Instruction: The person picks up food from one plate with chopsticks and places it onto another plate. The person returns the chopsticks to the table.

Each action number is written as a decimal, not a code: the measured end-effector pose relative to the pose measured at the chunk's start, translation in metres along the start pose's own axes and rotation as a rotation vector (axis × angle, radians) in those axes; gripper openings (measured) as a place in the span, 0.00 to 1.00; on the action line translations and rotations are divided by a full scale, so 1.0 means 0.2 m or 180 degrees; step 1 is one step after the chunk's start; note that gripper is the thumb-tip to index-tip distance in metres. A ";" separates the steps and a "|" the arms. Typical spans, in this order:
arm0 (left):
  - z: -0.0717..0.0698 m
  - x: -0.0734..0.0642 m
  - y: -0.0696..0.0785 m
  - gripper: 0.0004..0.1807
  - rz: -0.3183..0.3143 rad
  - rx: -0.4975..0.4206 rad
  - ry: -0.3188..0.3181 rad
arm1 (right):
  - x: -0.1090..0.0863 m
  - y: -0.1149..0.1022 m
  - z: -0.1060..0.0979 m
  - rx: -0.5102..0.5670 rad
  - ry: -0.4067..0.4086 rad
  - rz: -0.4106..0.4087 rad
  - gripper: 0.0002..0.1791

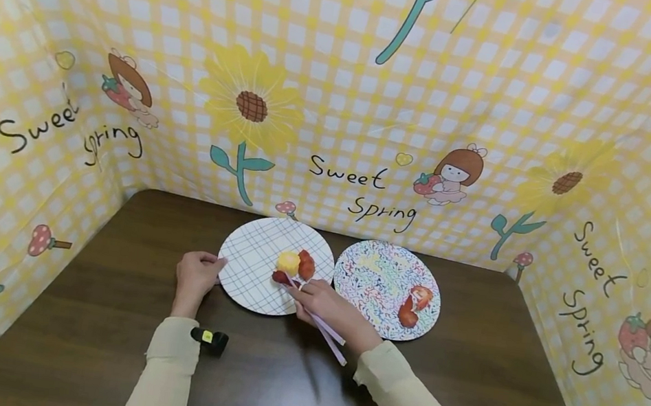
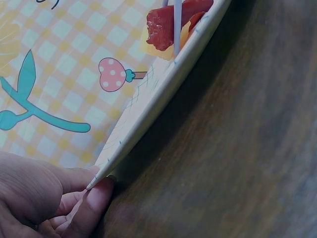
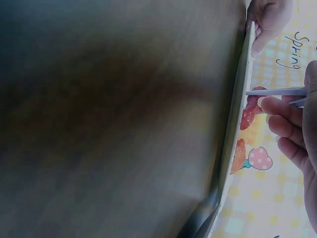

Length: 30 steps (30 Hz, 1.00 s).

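My left hand (image 1: 198, 277) pinches the left rim of a white plate with blue grid lines (image 1: 252, 255), thumb above and fingers below in the left wrist view. Pale lilac chopsticks (image 1: 333, 346) are held in my right hand (image 1: 331, 306) over the plate's right side. Their tips meet a dark red, glossy chunk of food (image 2: 161, 29) in the head view. Beside that chunk sit a yellow piece (image 1: 288, 261) and a reddish-brown piece (image 1: 306, 267). In the right wrist view, the fingers curl about the chopsticks (image 3: 277, 91).
Just right of the grid plate lies a multicoloured speckled plate (image 1: 369, 292) bearing an orange-red piece (image 1: 422, 296) and a brown-red piece (image 1: 408, 314). Both plates rest on a dark wooden table (image 1: 250, 380). Yellow checked cloth (image 1: 341, 94) walls the back and sides.
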<state>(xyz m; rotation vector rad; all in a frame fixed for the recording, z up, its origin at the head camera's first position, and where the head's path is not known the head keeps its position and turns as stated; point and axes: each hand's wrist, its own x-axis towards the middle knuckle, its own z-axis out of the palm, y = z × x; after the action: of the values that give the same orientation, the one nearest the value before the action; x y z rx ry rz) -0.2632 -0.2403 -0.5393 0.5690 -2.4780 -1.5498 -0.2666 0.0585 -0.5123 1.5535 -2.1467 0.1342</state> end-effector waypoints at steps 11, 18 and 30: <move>0.01 0.00 0.01 0.18 -0.0014 -0.0004 0.0007 | 0.01 0.01 0.01 0.0382 0.0244 0.0069 0.13; 0.01 0.00 0.00 0.18 -0.0041 -0.0008 0.0003 | -0.02 -0.01 -0.01 0.0598 0.0097 0.0340 0.13; 0.01 0.01 0.00 0.18 0.0001 0.0026 -0.0005 | -0.05 -0.02 -0.07 0.0912 0.0034 0.0537 0.13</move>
<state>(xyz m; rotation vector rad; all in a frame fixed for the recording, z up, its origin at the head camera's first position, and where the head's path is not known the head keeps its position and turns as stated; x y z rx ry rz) -0.2662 -0.2397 -0.5408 0.5688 -2.4866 -1.5411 -0.2563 0.0704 -0.5055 1.5123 -2.3280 0.5253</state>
